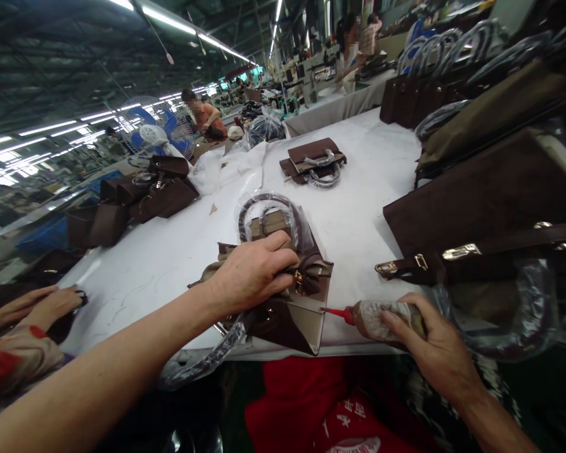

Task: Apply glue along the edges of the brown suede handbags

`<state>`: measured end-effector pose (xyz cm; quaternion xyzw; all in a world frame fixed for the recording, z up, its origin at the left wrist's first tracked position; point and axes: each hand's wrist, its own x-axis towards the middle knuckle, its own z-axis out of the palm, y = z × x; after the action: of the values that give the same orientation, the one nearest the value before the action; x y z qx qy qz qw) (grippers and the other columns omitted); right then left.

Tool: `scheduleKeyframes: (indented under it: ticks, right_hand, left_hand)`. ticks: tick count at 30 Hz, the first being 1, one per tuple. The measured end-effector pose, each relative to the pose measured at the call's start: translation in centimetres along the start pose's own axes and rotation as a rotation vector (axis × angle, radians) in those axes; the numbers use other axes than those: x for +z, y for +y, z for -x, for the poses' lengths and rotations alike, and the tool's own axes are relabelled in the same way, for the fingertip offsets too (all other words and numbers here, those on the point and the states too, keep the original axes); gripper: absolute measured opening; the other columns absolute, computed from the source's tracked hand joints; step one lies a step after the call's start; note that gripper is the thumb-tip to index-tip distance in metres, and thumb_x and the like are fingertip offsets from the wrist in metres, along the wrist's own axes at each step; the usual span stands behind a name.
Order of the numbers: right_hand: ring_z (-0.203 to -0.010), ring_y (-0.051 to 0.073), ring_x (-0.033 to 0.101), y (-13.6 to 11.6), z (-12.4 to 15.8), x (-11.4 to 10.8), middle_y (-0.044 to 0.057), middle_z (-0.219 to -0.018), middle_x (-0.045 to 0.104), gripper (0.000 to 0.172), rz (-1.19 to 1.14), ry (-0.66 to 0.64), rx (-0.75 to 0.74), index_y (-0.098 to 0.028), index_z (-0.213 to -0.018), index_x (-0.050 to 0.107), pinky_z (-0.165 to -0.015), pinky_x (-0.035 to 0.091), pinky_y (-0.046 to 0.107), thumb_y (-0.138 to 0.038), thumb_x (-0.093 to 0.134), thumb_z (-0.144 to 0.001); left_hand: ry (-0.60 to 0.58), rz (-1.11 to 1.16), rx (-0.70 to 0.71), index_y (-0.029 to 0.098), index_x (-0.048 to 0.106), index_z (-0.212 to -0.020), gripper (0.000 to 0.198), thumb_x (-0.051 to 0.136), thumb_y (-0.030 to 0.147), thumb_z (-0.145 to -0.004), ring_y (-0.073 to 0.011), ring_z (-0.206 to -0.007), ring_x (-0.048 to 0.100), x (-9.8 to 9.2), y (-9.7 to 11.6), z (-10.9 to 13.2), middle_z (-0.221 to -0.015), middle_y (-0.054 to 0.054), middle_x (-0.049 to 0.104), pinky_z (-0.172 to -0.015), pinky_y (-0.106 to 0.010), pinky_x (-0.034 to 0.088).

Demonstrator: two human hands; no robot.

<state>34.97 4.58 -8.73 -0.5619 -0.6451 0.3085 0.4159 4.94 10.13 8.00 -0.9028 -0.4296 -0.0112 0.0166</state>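
Note:
A dark brown handbag (283, 330) lies on the white table in front of me, its handles wrapped in clear plastic. My left hand (255, 270) is closed on its upper part, fingers curled beside a gold-coloured clasp (299, 283); the fingertips are partly hidden. In my right hand (438, 346) is a squeeze bottle (375, 319) with a red nozzle, held sideways. The nozzle's thin tip points left at the pale edge of the bag's side panel, at or very near it.
More brown handbags (481, 207) crowd the right side, with another bag (314, 160) farther back on the white table (368, 170). Several bags (165, 198) and a blue fan (155, 132) stand at the left. A co-worker's hands (51, 308) are at the left edge.

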Motion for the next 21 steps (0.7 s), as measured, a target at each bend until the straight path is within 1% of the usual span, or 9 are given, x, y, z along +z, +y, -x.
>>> scheduleKeyframes:
  ticks: [4,7,11,14,17,19,21]
  right_hand:
    - [-0.056,0.015,0.054,-0.5,1.0,0.2,-0.004,-0.065,0.055,0.024,0.018,0.018,-0.127,-0.026,-0.081,0.056,-0.054,0.043,0.027,-0.045,0.062,-0.095]
    - [-0.060,0.015,0.055,-0.8,1.7,0.6,-0.003,-0.071,0.056,0.020,0.026,0.064,-0.196,-0.026,-0.084,0.056,-0.058,0.044,0.027,-0.040,0.061,-0.097]
    - [-0.060,0.015,0.055,-0.6,2.0,1.0,-0.002,-0.074,0.058,0.021,0.001,0.069,-0.144,-0.025,-0.087,0.056,-0.056,0.044,0.027,-0.043,0.061,-0.097]
    - [-0.059,0.015,0.054,-0.5,1.8,1.0,-0.003,-0.071,0.057,0.021,-0.005,0.059,-0.118,-0.025,-0.085,0.056,-0.056,0.044,0.026,-0.042,0.061,-0.096]
    - [-0.055,0.014,0.052,-0.2,1.9,0.9,-0.006,-0.065,0.051,0.020,-0.039,-0.009,-0.115,-0.026,-0.083,0.054,-0.053,0.042,0.024,-0.038,0.061,-0.097]
    - [-0.055,0.013,0.052,0.0,2.0,0.8,-0.006,-0.067,0.052,0.019,-0.059,-0.052,-0.127,-0.026,-0.084,0.054,-0.052,0.042,0.023,-0.037,0.061,-0.097]
    - [-0.058,0.013,0.053,0.0,2.1,0.8,-0.006,-0.070,0.053,0.016,-0.054,-0.036,-0.148,-0.026,-0.086,0.055,-0.055,0.043,0.023,-0.035,0.061,-0.097]
  left_hand:
    - [0.016,0.006,-0.002,0.020,0.067,-0.096,0.011,0.057,0.022,-0.092,-0.0148,-0.076,0.060,-0.3,0.6,0.8,-0.096,-0.003,0.059,-0.062,-0.025,0.047]
    - [0.030,0.025,-0.009,0.020,0.068,-0.096,0.012,0.058,0.021,-0.091,-0.0143,-0.075,0.061,-0.3,0.8,1.2,-0.096,-0.003,0.060,-0.061,-0.025,0.047]
    - [0.063,0.068,-0.005,0.020,0.069,-0.097,0.013,0.057,0.020,-0.090,-0.0152,-0.077,0.062,-0.2,1.0,1.6,-0.097,-0.003,0.061,-0.063,-0.025,0.049]
    - [0.098,0.099,0.013,0.019,0.069,-0.097,0.015,0.056,0.019,-0.091,-0.0158,-0.078,0.063,0.1,1.1,2.0,-0.097,-0.004,0.062,-0.064,-0.026,0.050]
    - [0.121,0.120,0.021,0.019,0.069,-0.098,0.016,0.056,0.018,-0.091,-0.0157,-0.078,0.063,0.2,1.3,2.2,-0.096,-0.004,0.061,-0.064,-0.026,0.051]
    - [0.131,0.129,0.021,0.018,0.070,-0.098,0.016,0.056,0.017,-0.091,-0.0156,-0.076,0.063,0.2,1.3,2.3,-0.095,-0.004,0.061,-0.063,-0.026,0.051]
    - [0.139,0.135,0.023,0.017,0.070,-0.098,0.016,0.056,0.017,-0.091,-0.0158,-0.075,0.063,0.1,1.5,2.4,-0.095,-0.004,0.061,-0.062,-0.026,0.051]
